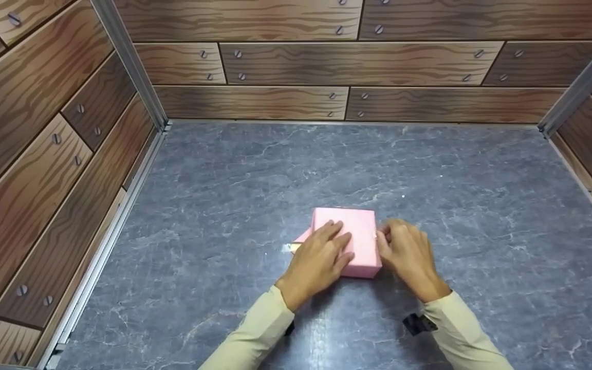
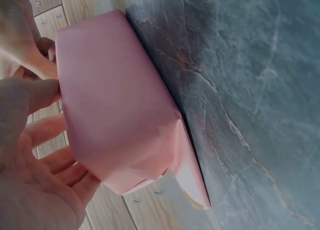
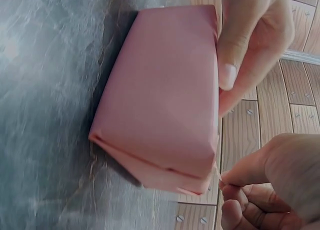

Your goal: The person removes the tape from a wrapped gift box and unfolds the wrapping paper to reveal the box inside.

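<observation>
A box wrapped in pink paper [image 1: 360, 231] lies on the grey marbled surface. My left hand [image 1: 319, 257] rests on its top with the fingers spread. At the left end, an unfolded paper flap [image 2: 187, 170] sticks out, with a pale yellowish patch near its tip. By the right end, my right hand [image 1: 406, 252] has its thumb and fingertips together at the top edge. The right wrist view shows them pinching a small, thin strip of tape [image 3: 218, 172] there. At that end the paper is folded in, with a crease across it.
The marbled tabletop [image 1: 234, 205] spreads around the box. Wood-print panels [image 1: 285, 64] stand at the back and both sides, with metal rails [image 1: 136, 67] at the corners. Tiny white specks [image 1: 403, 196] lie beyond the box.
</observation>
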The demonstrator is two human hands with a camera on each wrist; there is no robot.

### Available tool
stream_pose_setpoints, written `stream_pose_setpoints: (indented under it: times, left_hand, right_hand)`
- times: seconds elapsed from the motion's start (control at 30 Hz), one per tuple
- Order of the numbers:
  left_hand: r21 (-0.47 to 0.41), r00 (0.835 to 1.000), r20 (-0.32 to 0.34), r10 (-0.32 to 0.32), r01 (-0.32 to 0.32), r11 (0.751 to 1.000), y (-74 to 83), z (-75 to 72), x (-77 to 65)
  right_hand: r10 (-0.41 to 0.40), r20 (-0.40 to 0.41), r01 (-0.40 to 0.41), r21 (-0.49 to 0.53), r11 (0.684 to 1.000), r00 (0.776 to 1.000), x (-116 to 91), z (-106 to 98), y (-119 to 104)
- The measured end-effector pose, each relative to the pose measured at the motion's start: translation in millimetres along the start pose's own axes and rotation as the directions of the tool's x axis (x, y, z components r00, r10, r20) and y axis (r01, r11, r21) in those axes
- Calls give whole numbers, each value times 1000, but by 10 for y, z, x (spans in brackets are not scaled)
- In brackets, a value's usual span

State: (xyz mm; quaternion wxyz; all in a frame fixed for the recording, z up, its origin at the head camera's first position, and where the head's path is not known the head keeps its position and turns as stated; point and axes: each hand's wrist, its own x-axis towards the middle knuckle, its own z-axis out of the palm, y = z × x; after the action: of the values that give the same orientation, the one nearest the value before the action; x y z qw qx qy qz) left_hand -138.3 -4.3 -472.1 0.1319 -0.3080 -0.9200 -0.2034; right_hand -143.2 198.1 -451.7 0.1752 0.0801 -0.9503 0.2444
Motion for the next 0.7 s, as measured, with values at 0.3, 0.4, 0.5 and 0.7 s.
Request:
stream_pose_setpoints:
  times: [0.3,0.4,0.5,0.7]
  left_hand:
    - [-11,1000,15,-14,14,1000,4,-4,-11]
    - [-17,1000,19,-18,18,1000,10,-11,-10]
    - [-15,999,25,-22,22,1000,6,-16,-9]
    - [-20,999,35,-24,25,1000,-4,-23,-6]
  right_hand:
    - [12,-9,-12,2,1000,1000,-33,-90,106]
    - [14,-16,-13,7,1000,1000,-39,-113,133]
    - [12,-26,-12,10,1000,1000,-43,-128,159]
    - [31,-38,-30,13,999,999,-43,-176,202]
